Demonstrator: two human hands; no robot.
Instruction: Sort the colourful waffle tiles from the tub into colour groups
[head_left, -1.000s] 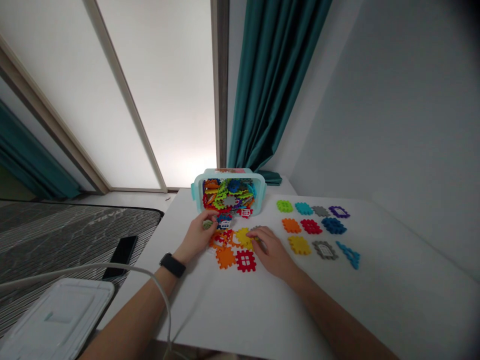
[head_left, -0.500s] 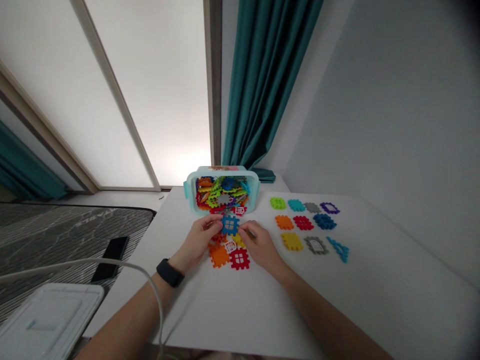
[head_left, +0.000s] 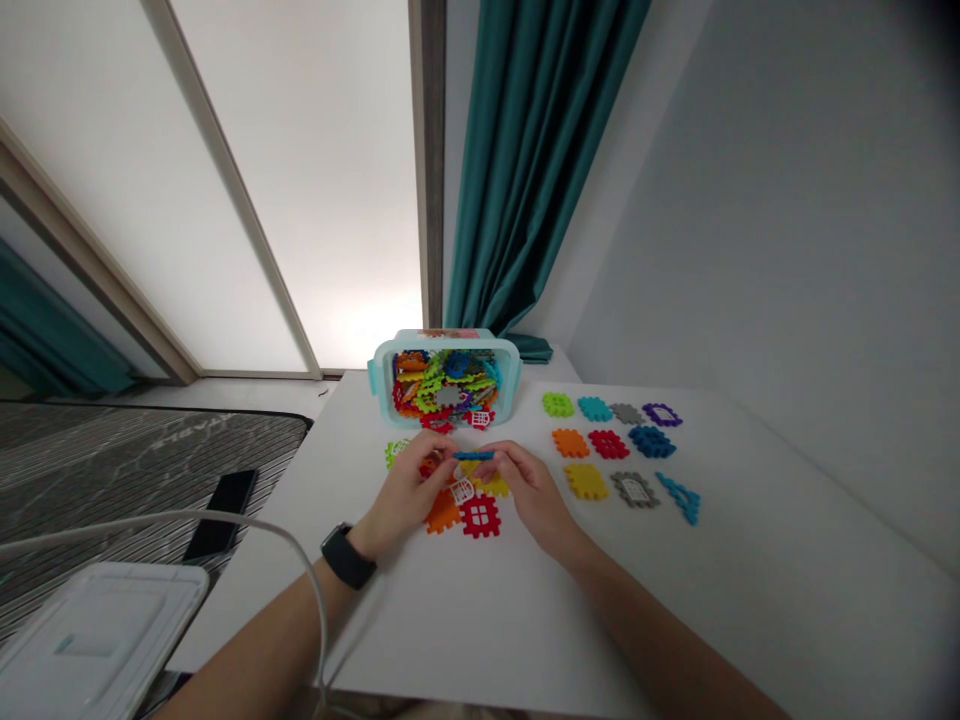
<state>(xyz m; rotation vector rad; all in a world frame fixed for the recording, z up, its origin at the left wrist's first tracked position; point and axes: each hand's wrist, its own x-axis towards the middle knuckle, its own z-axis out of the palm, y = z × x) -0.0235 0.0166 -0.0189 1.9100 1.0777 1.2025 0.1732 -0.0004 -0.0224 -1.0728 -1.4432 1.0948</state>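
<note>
Both hands pinch a flat blue toothed tile held edge-on above the white table. My left hand, with a black watch on its wrist, grips the tile's left end. My right hand grips its right end. Under the hands lie loose tiles: a red window tile, an orange one, a yellow one and a small white piece. A green tile lies left of my left hand. Behind stands a pale teal box on its side, full of coloured tiles.
Several single tiles in different colours lie in rows at the right. A black phone lies on the striped bed to the left. A white lid and a white cable are at the lower left. A teal curtain hangs behind.
My left hand left the box mouth and picked up the blue tile; both hands now hold it, and it has turned from face-on to edge-on. A green tile now shows left of my hand.
</note>
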